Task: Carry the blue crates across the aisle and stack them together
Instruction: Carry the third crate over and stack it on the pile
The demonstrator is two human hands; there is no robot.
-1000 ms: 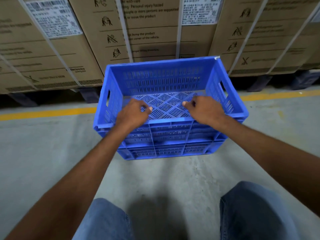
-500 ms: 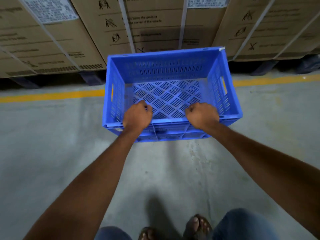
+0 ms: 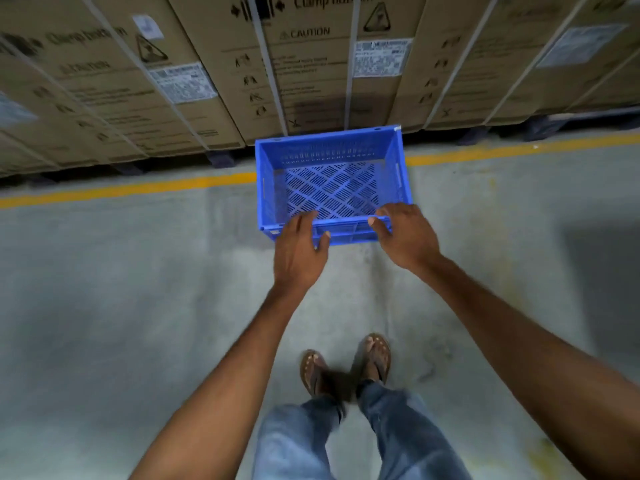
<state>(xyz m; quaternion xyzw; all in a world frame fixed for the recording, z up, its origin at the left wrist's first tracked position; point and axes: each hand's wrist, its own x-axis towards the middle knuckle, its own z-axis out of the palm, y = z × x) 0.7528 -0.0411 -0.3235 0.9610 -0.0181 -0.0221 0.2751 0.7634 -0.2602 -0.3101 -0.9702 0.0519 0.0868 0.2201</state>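
1. The blue crate (image 3: 329, 150) is low at the far side of the aisle floor (image 3: 138, 289), upright, open side up and empty. Whether it rests on the concrete or hangs just above, I cannot tell.
2. Its long axis runs left to right, along the yellow line (image 3: 138, 188) that it covers. A long wall faces the person, and the handle slots are in the short end walls.
3. Left hand (image 3: 299, 252): fingers over the near rim, thumb on the outer wall, pinching it. Right hand (image 3: 407, 239): hooked over the same rim close to the right corner, thumb on top. Both grip the crate, lightly by the look of it.
4. The far wall sits just before the strapped cartons (image 3: 311, 64) on their pallets.
5. Risks now! With both hands on one long rim, any lift would likely tip the far side down and jam it against the cartons.
6. Open-toed sandalled feet (image 3: 375, 356) stand behind; a slipped rim could swing back onto them.
7. No second crate is in view, so this one may end up off line for stacking.
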